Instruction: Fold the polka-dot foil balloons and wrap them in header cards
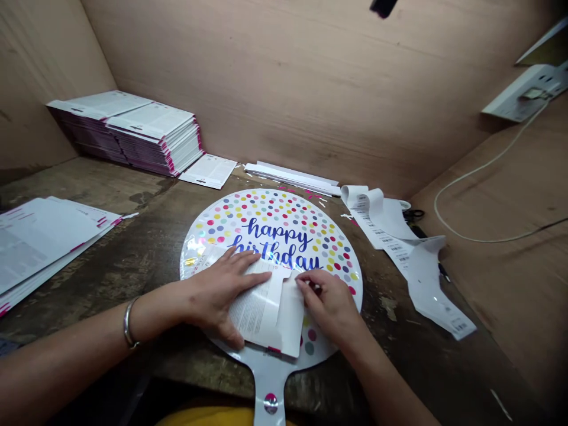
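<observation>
A flat round foil balloon [284, 228] with coloured dots and "happy birthday" in blue lies on the worn table, its neck [270, 387] over the near edge. A white printed card [266, 310] lies on its lower half. My left hand [217, 293] rests flat on the card's left side, fingers stretched out, a bangle on the wrist. My right hand [331, 307] is at the card's right edge, fingers curled and pinching its upper corner.
Stacks of printed cards [133, 127] stand at the back left, and another pile [44, 236] lies at the left. White strips [293, 176] lie behind the balloon. A curled strip of barcode labels [399, 242] lies at the right, with a white cable [479, 171] beyond.
</observation>
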The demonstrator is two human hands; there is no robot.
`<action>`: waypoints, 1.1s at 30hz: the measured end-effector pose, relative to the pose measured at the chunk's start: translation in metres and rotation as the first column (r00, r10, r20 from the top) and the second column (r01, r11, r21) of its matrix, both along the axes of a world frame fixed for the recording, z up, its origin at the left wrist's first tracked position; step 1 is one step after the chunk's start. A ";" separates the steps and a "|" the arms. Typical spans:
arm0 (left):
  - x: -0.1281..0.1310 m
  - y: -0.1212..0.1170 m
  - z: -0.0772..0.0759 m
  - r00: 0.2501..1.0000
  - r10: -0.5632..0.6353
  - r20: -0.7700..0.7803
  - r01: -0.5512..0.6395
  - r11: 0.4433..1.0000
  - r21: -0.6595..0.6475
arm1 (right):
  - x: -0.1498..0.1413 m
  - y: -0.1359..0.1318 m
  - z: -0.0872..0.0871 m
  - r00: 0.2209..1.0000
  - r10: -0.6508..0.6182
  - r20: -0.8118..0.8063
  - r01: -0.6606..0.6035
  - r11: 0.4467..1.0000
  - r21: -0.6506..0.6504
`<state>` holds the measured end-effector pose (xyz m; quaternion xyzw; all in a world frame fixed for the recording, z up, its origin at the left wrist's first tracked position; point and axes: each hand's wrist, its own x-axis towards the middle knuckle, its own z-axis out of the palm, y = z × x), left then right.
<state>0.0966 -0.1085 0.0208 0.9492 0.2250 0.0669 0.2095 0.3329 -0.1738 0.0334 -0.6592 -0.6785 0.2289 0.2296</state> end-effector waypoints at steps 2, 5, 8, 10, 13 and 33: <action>-0.004 0.000 0.003 0.996 -0.083 -0.040 0.083 0.996 -0.013 | 0.008 -0.005 -0.006 0.978 0.138 0.155 -0.156 0.982 0.108; -0.008 -0.006 0.005 0.995 -0.073 -0.073 0.073 0.997 0.006 | 0.006 -0.021 -0.013 0.922 0.231 0.310 -0.264 0.962 0.066; -0.008 -0.015 0.001 0.997 0.066 -0.038 -0.066 0.998 -0.002 | -0.007 -0.036 -0.006 0.908 0.194 0.372 -0.226 0.973 0.045; -0.006 -0.019 -0.006 0.992 0.122 -0.009 -0.123 0.992 -0.032 | -0.015 -0.038 0.002 0.921 0.199 0.334 -0.237 0.969 0.075; -0.003 -0.023 -0.014 0.990 0.139 0.030 -0.136 0.989 -0.064 | -0.021 -0.028 0.003 0.948 0.239 0.208 -0.277 0.945 0.175; -0.008 -0.032 -0.021 0.964 0.252 0.080 -0.244 0.964 -0.104 | -0.039 -0.010 -0.011 0.885 0.435 0.167 -0.443 0.896 0.014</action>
